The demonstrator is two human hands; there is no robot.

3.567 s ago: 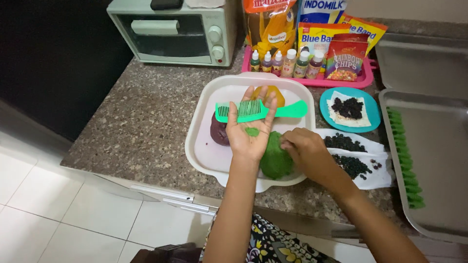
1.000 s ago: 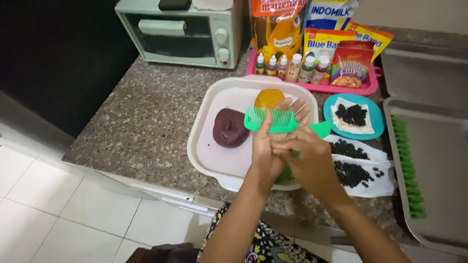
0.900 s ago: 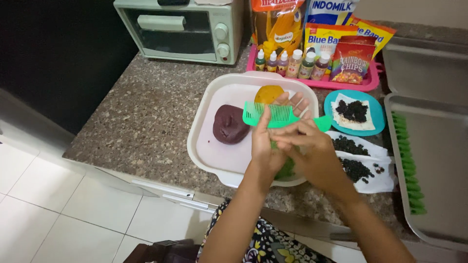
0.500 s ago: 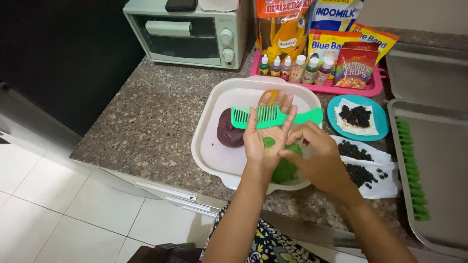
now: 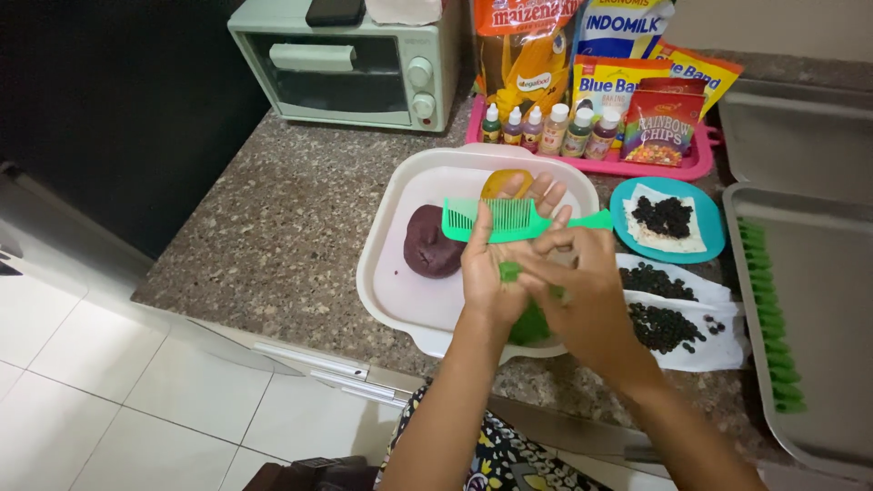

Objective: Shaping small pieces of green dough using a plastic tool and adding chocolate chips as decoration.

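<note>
left hand (image 5: 496, 273) on green dough (image 5: 509, 271) | right hand (image 5: 582, 291) apparently pinching | tray rim (image 5: 382, 245) near

At the back of the surface, a pink tray (image 5: 637, 167) holds the packages. A tall orange bag (image 5: 523, 55) stands at its left, a blue-and-white pouch (image 5: 626, 27) beside it. In front lean 2 yellow-and-blue packets (image 5: 611, 86), a small red packet (image 5: 666, 125), and 5 little labelled bottles (image 5: 546, 127) in a row.
</note>
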